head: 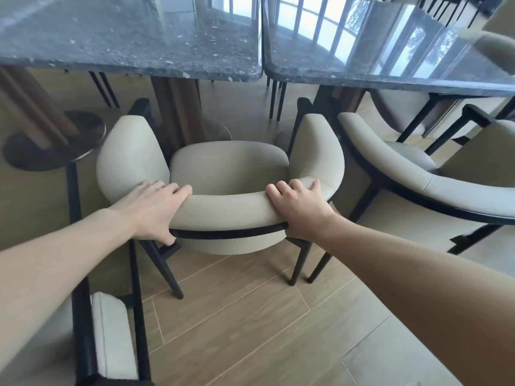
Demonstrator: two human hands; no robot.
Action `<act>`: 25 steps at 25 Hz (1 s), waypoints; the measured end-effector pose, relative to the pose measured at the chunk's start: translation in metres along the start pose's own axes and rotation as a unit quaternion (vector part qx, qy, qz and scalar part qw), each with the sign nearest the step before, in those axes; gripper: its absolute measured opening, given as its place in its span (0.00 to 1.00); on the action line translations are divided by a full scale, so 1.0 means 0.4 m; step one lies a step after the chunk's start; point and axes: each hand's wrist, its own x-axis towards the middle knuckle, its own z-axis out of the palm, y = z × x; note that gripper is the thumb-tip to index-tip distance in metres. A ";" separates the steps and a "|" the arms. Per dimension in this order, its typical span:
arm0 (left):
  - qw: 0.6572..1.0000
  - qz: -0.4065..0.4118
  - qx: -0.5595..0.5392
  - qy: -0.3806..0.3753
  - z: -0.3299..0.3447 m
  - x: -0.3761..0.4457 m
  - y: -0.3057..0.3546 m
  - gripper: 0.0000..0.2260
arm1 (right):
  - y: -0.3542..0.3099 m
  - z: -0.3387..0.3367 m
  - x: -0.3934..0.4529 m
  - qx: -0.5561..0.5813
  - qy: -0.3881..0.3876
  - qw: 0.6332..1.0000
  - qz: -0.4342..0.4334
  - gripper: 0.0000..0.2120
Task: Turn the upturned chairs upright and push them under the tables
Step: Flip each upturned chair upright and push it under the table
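A beige upholstered chair (225, 168) with black legs stands upright on the wooden floor, facing the dark stone table (133, 43). Its seat sits just short of the table's front edge. My left hand (152, 208) grips the curved backrest on its left side, fingers over the top and thumb below at the black frame. My right hand (299, 206) grips the same backrest on its right side. A second stone table (390, 68) adjoins on the right.
Another beige chair (418, 174) stands upright close on the right, partly under the right table. A chair with a black frame (111, 338) lies at the lower left. The left table's wooden pedestal (178, 107) and round base (53, 146) are ahead. Wooden floor lies behind the chair.
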 end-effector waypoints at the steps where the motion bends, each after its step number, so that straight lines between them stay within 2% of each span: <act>1: 1.000 -0.002 0.002 -0.004 0.004 -0.008 -0.001 0.35 | -0.009 -0.003 -0.006 0.001 0.002 1.000 0.002 0.36; 6: 1.000 -0.006 0.007 -0.010 0.015 -0.015 -0.002 0.36 | -0.020 -0.011 -0.017 0.002 0.007 1.000 0.006 0.35; 13: 0.999 0.012 -0.001 -0.034 0.002 0.001 -0.032 0.35 | -0.022 -0.005 0.000 -0.020 0.022 1.000 0.010 0.41; 18: 0.999 -0.003 -0.015 -0.047 -0.011 0.041 -0.063 0.38 | -0.025 -0.010 0.046 0.003 0.022 0.999 0.034 0.42; 25: 0.998 -0.022 -0.052 -0.023 -0.008 0.065 -0.078 0.41 | -0.033 0.000 0.075 0.049 0.026 0.996 0.070 0.40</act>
